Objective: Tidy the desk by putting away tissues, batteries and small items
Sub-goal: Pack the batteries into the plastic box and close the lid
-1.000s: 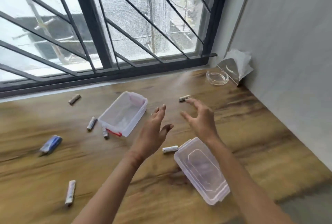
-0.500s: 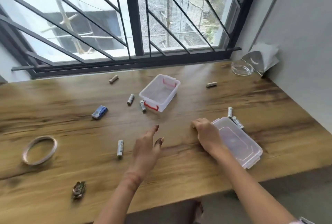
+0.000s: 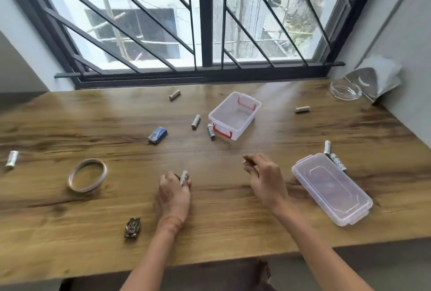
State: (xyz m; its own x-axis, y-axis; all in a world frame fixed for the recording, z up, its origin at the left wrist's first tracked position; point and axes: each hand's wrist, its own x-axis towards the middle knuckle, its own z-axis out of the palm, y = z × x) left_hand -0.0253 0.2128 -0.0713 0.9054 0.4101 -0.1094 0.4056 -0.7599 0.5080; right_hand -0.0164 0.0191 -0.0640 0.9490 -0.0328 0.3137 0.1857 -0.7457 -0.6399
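Our left hand [image 3: 173, 194] pinches a small white cylindrical battery [image 3: 184, 177] between thumb and fingertips. One end pokes up past the knuckles, just above the wooden desk [image 3: 210, 239], about midway along its near edge. Our right hand [image 3: 264, 175] is curled tight round what we take for a second battery [image 3: 245, 162]. Only a metal tip shows, so that's not confirmed.

Handling, our read: batteries are rigid, dense for their size, smooth-skinned and round, so they roll and can slip out endwise. Grip across the barrel mid-length, not by the ends. No crush risk.

Likely target is the open clear plastic box with red clips [image 3: 234, 116], toward the far edge, slightly right of centre, with nothing visible inside. Its clear plastic lid [image 3: 331, 190] lies flat near the near-right corner, just beside the right hand.

Loose batteries [image 3: 196, 121] lie scattered: two just beside the box's left side, one nearer the far edge, one right of the box, two at the lid's far end, one by the left edge.

Other bits:
- A small blue rectangular item [image 3: 158, 135] sits left of the box.
- A pale thin ring [image 3: 84, 189] lies toward the left edge.
- A dark little clump [image 3: 132, 227] sits near the near edge; we can't tell what it is.
- A round glass ashtray [image 3: 345, 91] and what looks like a silver-and-white tissue pack [image 3: 373, 78] sit in the far-right corner.

The tissue pack should be light and soft, so we'd take it by the body and not squeeze hard.
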